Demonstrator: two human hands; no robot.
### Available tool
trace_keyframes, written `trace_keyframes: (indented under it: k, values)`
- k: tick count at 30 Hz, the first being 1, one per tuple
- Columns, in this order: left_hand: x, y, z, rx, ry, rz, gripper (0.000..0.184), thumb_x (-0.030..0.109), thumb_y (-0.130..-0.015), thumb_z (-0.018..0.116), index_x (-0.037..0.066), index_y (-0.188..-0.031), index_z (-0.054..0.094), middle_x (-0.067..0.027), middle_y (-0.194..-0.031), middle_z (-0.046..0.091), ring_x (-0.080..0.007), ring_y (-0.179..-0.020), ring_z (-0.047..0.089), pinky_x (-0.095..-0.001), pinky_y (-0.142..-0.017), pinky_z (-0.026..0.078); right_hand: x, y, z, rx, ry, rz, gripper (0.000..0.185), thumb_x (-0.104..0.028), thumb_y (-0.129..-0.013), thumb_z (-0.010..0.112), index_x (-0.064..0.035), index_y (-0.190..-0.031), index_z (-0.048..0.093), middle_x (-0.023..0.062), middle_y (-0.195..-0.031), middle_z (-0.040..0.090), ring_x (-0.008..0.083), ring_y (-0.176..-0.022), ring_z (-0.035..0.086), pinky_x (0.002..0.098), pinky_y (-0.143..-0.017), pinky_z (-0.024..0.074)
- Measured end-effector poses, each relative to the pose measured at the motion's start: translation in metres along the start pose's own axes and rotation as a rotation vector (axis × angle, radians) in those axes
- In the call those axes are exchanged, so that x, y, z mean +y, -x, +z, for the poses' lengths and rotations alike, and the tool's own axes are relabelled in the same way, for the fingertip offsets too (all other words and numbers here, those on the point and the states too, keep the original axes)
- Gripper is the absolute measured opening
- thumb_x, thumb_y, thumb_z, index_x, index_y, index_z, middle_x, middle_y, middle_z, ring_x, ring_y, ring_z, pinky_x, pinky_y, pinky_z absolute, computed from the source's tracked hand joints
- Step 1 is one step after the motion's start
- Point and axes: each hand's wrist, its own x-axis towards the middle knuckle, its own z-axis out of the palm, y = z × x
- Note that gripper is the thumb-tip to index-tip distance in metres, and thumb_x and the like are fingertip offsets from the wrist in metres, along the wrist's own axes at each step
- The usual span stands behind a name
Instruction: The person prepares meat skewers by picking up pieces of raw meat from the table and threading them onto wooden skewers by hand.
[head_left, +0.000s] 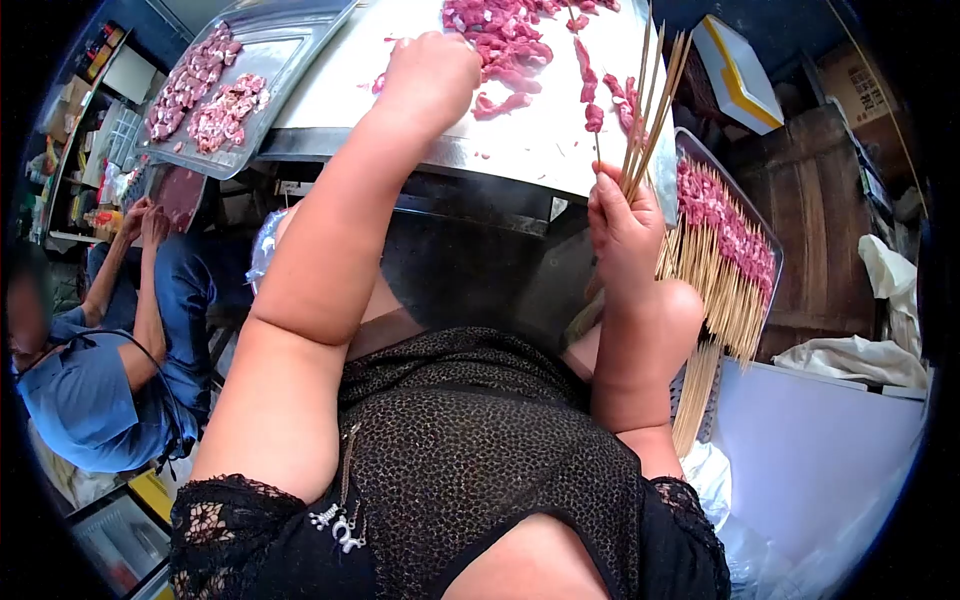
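Observation:
My right hand (630, 215) is closed round a bundle of bamboo skewers (655, 115) at the front right of the white board. One skewer in this hand carries several pieces of red meat (587, 85) threaded along it. Over the board, my left hand (435, 75) is curled with its back towards me, just left of a heap of raw meat pieces (500, 35). Its fingertips are mostly hidden, and what they hold does not show. A few loose meat strips (502, 104) lie beside the heap on the white board (340, 80).
A metal tray (290, 60) with two meat piles stands left of the board. At right, another tray (775, 250) holds rows of meat skewers (725, 240), with bare sticks (697, 400) below. A seated person (90, 390) works at left. A white-and-yellow box (738, 75) stands back right.

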Motion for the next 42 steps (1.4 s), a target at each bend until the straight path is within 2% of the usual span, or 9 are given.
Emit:
trace_keyframes:
  k: [5,11,18,20,24,34,38,40,42]
  values:
    - [0.015,-0.023,0.023,0.181,0.409,0.095,0.019,0.018,-0.079,0.061,0.009,-0.095,0.066,-0.0107,-0.088,0.063,-0.0288,-0.089,0.059,-0.0379,-0.079,0.046,-0.003,0.002,0.001,0.010,0.019,0.023,0.018,-0.008,-0.089,0.056,0.0017,-0.103,0.058,-0.0015,-0.066,0.053,0.0022,-0.045,0.039,0.0159,-0.039,0.0272]
    - [0.038,-0.041,0.034,-0.116,0.164,0.088,0.017,0.022,-0.076,0.062,0.009,-0.085,0.068,-0.0092,-0.086,0.063,-0.0260,-0.088,0.060,-0.0390,-0.080,0.046,0.000,0.002,-0.002,0.033,0.021,0.042,0.017,-0.009,-0.089,0.057,0.0002,-0.103,0.059,-0.0019,-0.066,0.053,0.0019,-0.045,0.039,0.0157,-0.039,0.0273]
    - [0.025,-0.038,0.021,0.014,0.401,0.106,0.011,0.014,-0.078,0.062,0.007,-0.083,0.068,-0.0080,-0.085,0.065,-0.0220,-0.080,0.063,-0.0348,-0.073,0.049,0.000,0.000,-0.002,0.023,0.003,0.043,0.018,-0.009,-0.089,0.056,0.0008,-0.103,0.059,-0.0016,-0.066,0.053,0.0019,-0.045,0.039,0.0158,-0.039,0.0273]
    - [0.023,-0.032,0.009,-0.026,1.128,-0.271,0.011,0.009,-0.083,0.060,0.003,-0.089,0.067,-0.0065,-0.088,0.066,-0.0163,-0.075,0.065,-0.0285,-0.067,0.052,0.000,0.001,-0.002,0.012,-0.007,0.062,0.018,-0.009,-0.089,0.056,0.0012,-0.104,0.059,-0.0018,-0.065,0.053,0.0020,-0.045,0.039,0.0158,-0.039,0.0274]
    - [0.003,-0.029,0.015,0.008,1.793,-0.459,0.023,0.006,-0.084,0.060,-0.001,-0.105,0.060,-0.0098,-0.087,0.066,-0.0132,-0.074,0.065,-0.0230,-0.062,0.055,-0.001,0.003,-0.001,0.015,-0.008,0.066,0.019,-0.009,-0.089,0.056,0.0014,-0.104,0.059,-0.0022,-0.065,0.052,0.0018,-0.046,0.039,0.0156,-0.039,0.0271]
    - [-0.018,-0.016,0.003,-0.007,1.628,-0.482,0.022,0.003,-0.088,0.049,0.002,-0.108,0.060,-0.0098,-0.095,0.066,-0.0132,-0.081,0.063,-0.0238,-0.072,0.052,-0.003,0.004,0.001,0.036,0.048,0.064,0.019,-0.011,-0.089,0.056,0.0007,-0.104,0.059,-0.0039,-0.065,0.051,0.0012,-0.045,0.037,0.0153,-0.039,0.0263]
    - [-0.026,-0.012,0.006,0.001,0.960,-0.354,0.020,0.002,-0.079,0.052,0.005,-0.089,0.069,-0.0069,-0.101,0.066,-0.0149,-0.087,0.063,-0.0275,-0.077,0.049,0.004,0.001,-0.001,-0.001,0.020,0.038,0.018,-0.012,-0.090,0.055,-0.0007,-0.104,0.058,-0.0024,-0.066,0.052,0.0020,-0.043,0.037,0.0160,-0.036,0.0249]
    - [-0.027,-0.011,0.011,0.234,0.310,-0.020,0.023,0.002,-0.075,0.051,0.008,-0.089,0.069,-0.0098,-0.104,0.065,-0.0218,-0.090,0.062,-0.0313,-0.081,0.048,0.004,0.000,-0.001,0.004,0.020,0.034,0.018,-0.012,-0.090,0.055,-0.0006,-0.104,0.058,-0.0022,-0.066,0.051,0.0021,-0.043,0.036,0.0162,-0.035,0.0249]
    - [-0.026,-0.013,0.012,0.229,0.347,-0.055,0.023,0.004,-0.076,0.052,0.010,-0.089,0.070,-0.0122,-0.104,0.064,-0.0283,-0.093,0.060,-0.0352,-0.082,0.047,0.002,0.000,0.001,0.013,0.023,0.022,0.018,-0.012,-0.090,0.055,-0.0007,-0.104,0.058,-0.0019,-0.066,0.051,0.0022,-0.042,0.036,0.0164,-0.035,0.0251]
